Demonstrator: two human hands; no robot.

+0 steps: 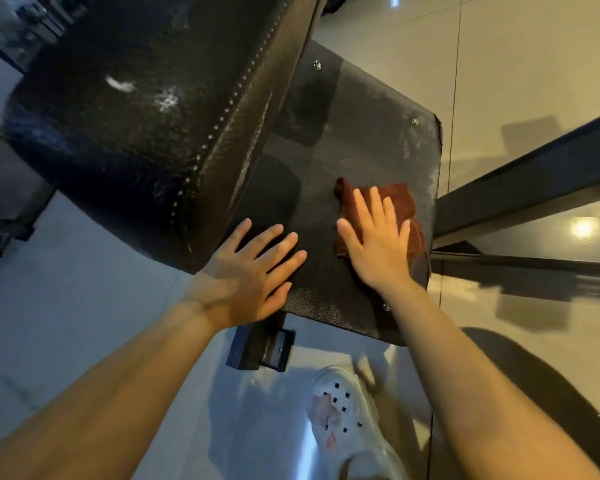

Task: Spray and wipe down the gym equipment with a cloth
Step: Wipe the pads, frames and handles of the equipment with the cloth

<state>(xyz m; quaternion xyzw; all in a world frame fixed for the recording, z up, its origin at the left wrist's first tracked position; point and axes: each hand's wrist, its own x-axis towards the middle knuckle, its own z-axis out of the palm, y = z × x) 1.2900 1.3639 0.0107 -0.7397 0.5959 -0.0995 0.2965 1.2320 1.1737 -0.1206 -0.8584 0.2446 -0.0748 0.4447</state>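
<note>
The right hand pressed flat, fingers straight, on a brown cloth atop the dark footplate. The left hand lay spread flat beside the padded seat. No readable writing showed.

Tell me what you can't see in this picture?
- Spray bottle: nowhere in the head view.
- Cloth: middle hidden under the right hand.
- Plate: left part hidden by the black pad and left hand.
- Machine type: cut off by the frame edges.

Dim warm light; lamp glare on glossy floor; edges warped, soft blur.
</note>
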